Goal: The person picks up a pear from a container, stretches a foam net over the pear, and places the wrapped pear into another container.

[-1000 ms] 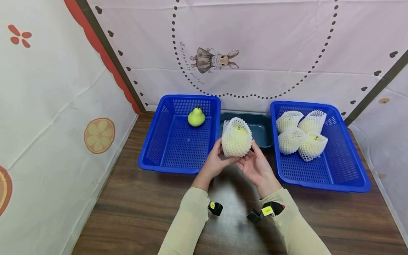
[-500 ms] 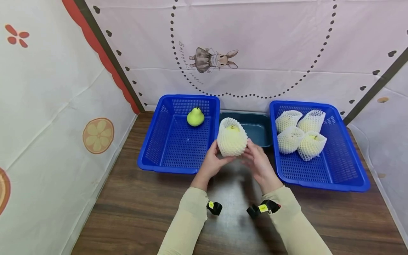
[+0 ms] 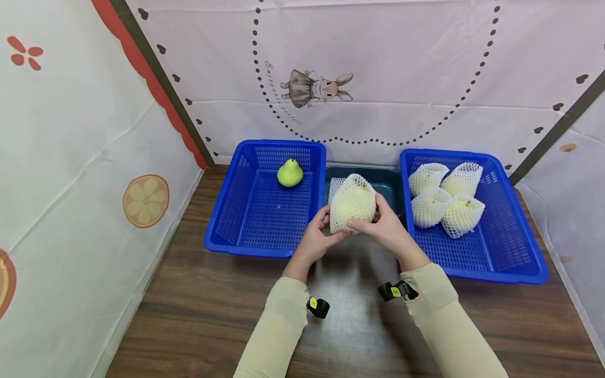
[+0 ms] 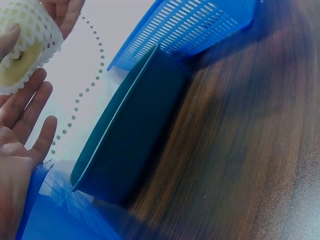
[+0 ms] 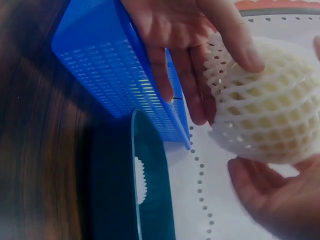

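Note:
In the head view a pale pear in a white foam net (image 3: 352, 206) is held over the front edge of a dark green tray (image 3: 387, 181). My left hand (image 3: 313, 240) grips its left lower side; the thumb presses the net in the right wrist view. My right hand (image 3: 393, 233) holds the other side, thumb in front, fingers mostly hidden behind. The stem shows through the net's open end in the left wrist view. Another white foam net (image 5: 141, 180) lies in the tray, partly hidden by its wall.
At the left, a blue basket (image 3: 264, 210) holds one bare green pear (image 3: 290, 174). A second blue basket (image 3: 510, 241) at the right contains several net-covered fruits (image 3: 463, 215). Everything stands on a brown wooden table (image 3: 198, 310) before a patterned cloth wall (image 3: 402, 68).
My right hand has shifted from under the netted pear up its right side, its thumb now in front. The pear went slightly left, then back right, and its top now tilts right.

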Demonstrator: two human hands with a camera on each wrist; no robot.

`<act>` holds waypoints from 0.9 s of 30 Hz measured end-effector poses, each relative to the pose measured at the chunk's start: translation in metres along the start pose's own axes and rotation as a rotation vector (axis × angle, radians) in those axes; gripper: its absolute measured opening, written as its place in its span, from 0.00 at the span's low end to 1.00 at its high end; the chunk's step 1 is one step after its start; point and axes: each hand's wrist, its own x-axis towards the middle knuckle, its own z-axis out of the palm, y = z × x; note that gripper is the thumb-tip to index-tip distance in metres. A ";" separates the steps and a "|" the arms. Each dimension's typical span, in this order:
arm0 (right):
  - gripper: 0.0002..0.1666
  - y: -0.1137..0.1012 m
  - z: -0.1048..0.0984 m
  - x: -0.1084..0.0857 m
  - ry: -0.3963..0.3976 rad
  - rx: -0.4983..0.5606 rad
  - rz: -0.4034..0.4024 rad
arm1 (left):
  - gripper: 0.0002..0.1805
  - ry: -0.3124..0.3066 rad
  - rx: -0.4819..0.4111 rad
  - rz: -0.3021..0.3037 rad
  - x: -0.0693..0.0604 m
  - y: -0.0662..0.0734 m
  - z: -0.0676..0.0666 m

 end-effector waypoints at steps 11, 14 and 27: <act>0.50 -0.008 -0.029 0.002 0.095 -0.045 0.043 | 0.35 -0.042 -0.039 0.059 0.002 -0.004 0.006; 0.53 -0.010 -0.061 -0.001 0.076 -0.026 0.055 | 0.32 -0.053 -0.039 0.103 0.002 -0.005 0.007; 0.57 0.025 -0.189 0.006 -0.419 -0.637 0.195 | 0.22 -0.028 -0.018 0.117 0.003 -0.004 0.003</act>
